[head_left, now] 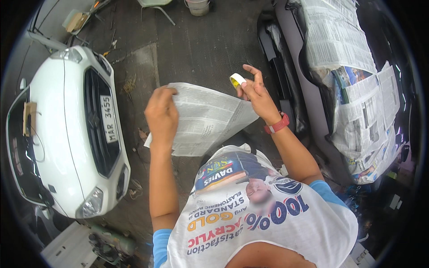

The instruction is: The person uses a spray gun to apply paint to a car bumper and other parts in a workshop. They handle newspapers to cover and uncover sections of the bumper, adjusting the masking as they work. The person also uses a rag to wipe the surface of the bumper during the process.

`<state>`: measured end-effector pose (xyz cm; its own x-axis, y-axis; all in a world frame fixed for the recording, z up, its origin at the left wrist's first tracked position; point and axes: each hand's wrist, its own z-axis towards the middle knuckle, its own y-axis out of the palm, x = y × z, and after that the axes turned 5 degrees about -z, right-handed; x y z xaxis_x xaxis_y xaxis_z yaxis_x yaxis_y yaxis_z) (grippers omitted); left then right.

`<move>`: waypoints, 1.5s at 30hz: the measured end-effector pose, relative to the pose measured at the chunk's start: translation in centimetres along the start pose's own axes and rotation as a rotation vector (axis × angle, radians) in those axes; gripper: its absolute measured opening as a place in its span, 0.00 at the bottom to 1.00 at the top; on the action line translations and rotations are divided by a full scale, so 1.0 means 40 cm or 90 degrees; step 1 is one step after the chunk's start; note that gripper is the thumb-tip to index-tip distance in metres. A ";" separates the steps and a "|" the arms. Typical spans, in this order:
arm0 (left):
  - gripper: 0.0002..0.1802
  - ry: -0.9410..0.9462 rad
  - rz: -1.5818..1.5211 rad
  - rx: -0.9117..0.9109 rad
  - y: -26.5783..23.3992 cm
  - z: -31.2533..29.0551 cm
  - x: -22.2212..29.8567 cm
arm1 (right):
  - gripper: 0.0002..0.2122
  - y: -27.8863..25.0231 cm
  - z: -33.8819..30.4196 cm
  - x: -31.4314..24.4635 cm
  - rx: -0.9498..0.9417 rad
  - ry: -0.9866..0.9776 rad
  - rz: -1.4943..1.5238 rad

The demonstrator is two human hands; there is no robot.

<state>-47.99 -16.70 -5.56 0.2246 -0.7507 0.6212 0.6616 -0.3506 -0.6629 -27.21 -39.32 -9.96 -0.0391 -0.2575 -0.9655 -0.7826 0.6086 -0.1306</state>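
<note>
A sheet of newspaper [203, 118] hangs spread out between my hands, in front of my body. My left hand [161, 109] is closed on its left upper edge, fingers curled over the paper. In my right hand [258, 93] is a roll of masking tape [237, 81], pale outside and yellow inside, hooked on the fingers while the index finger points up. The sheet's right corner meets this hand near the thumb; whether it is pinched there I cannot tell. A red watch [278, 124] is on my right wrist.
A white car [67, 129] stands on the left, its front facing me. To the right, a dark car body part [308, 94] is beside a surface covered with newspaper sheets [344, 49]. A bucket [197, 6] and a chair [155, 3] are at the far end of the dark floor [196, 49].
</note>
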 end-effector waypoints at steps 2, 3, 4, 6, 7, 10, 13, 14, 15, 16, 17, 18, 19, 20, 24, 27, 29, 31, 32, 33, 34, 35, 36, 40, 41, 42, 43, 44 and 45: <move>0.07 0.040 0.021 -0.051 0.062 0.096 -0.003 | 0.31 0.000 0.056 -0.006 -0.041 -0.054 0.097; 0.08 0.026 0.020 -0.055 0.094 0.138 -0.007 | 0.30 0.003 0.083 -0.014 -0.062 -0.084 0.143; 0.09 0.013 0.019 -0.059 0.120 0.180 -0.013 | 0.28 -0.005 0.105 -0.032 -0.096 -0.071 0.141; 0.10 -0.021 -0.022 -0.097 0.169 0.254 -0.025 | 0.26 -0.013 0.149 -0.027 -0.105 -0.060 0.216; 0.11 -0.038 -0.042 -0.116 0.186 0.297 -0.034 | 0.25 -0.018 0.182 -0.028 -0.110 -0.056 0.254; 0.13 -0.043 -0.103 -0.212 0.217 0.385 -0.053 | 0.16 -0.024 0.224 -0.029 -0.044 -0.039 0.214; 0.15 -0.017 -0.151 -0.274 0.270 0.507 -0.074 | 0.12 -0.038 0.292 -0.045 0.005 -0.035 0.265; 0.16 -0.019 -0.161 -0.303 0.284 0.527 -0.078 | 0.12 -0.038 0.299 -0.046 0.012 -0.030 0.273; 0.16 -0.010 -0.181 -0.325 0.306 0.553 -0.083 | 0.12 -0.038 0.307 -0.043 0.021 -0.022 0.279; 0.16 -0.001 -0.202 -0.349 0.327 0.580 -0.087 | 0.12 -0.031 0.317 -0.041 0.039 -0.030 0.286; 0.16 0.007 -0.222 -0.377 0.347 0.601 -0.090 | 0.12 -0.022 0.322 -0.037 0.059 -0.036 0.294; 0.16 -0.017 -0.260 -0.410 0.364 0.627 -0.090 | 0.12 -0.015 0.334 -0.039 0.079 -0.047 0.297; 0.16 -0.041 -0.297 -0.446 0.376 0.650 -0.089 | 0.11 0.001 0.342 -0.053 0.123 -0.039 0.313; 0.15 -0.064 -0.334 -0.484 0.392 0.675 -0.093 | 0.11 0.022 0.349 -0.075 0.170 -0.032 0.327; 0.15 0.038 -0.444 -0.579 0.430 0.748 -0.157 | 0.12 0.124 0.383 -0.076 0.326 -0.009 0.292; 0.15 0.062 -0.475 -0.703 0.435 0.799 -0.232 | 0.13 0.228 0.411 -0.107 0.461 0.004 0.059; 0.16 0.084 -0.464 -0.775 0.433 0.812 -0.269 | 0.13 0.283 0.422 -0.118 0.514 0.031 -0.064; 0.16 0.052 -0.467 -0.822 0.412 0.827 -0.285 | 0.12 0.342 0.439 -0.115 0.533 0.065 -0.080; 0.16 0.041 -0.470 -0.845 0.407 0.837 -0.291 | 0.12 0.376 0.450 -0.122 0.552 0.062 -0.074; 0.16 0.017 -0.463 -0.850 0.413 0.843 -0.307 | 0.13 0.399 0.465 -0.133 0.570 0.056 -0.075; 0.16 -0.007 -0.454 -0.853 0.425 0.847 -0.332 | 0.13 0.419 0.480 -0.144 0.588 0.049 -0.077; 0.16 -0.035 -0.442 -0.857 0.425 0.850 -0.355 | 0.13 0.442 0.496 -0.151 0.597 0.055 -0.077; 0.16 -0.075 -0.402 -0.872 0.420 0.859 -0.358 | 0.13 0.456 0.511 -0.157 0.606 0.062 -0.080; 0.16 -0.080 -0.432 -0.852 0.413 0.861 -0.382 | 0.12 0.498 0.540 -0.149 0.654 0.039 -0.096; 0.15 -0.083 -0.422 -0.849 0.412 0.862 -0.383 | 0.12 0.505 0.544 -0.145 0.659 0.028 -0.096; 0.15 -0.087 -0.413 -0.846 0.416 0.865 -0.388 | 0.12 0.508 0.546 -0.143 0.656 0.033 -0.092; 0.15 -0.092 -0.405 -0.842 0.417 0.865 -0.388 | 0.12 0.510 0.545 -0.140 0.652 0.039 -0.089; 0.15 -0.087 -0.392 -0.837 0.406 0.871 -0.377 | 0.12 0.511 0.547 -0.138 0.647 0.039 -0.083; 0.15 -0.079 -0.386 -0.836 0.403 0.869 -0.374 | 0.12 0.513 0.545 -0.139 0.650 0.029 -0.098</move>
<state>-15.81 8.35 -11.03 0.2581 -0.2747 0.9262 -0.4283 -0.8919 -0.1451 -29.50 -9.03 -12.17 -0.0224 -0.4020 -0.9154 0.1181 0.9081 -0.4017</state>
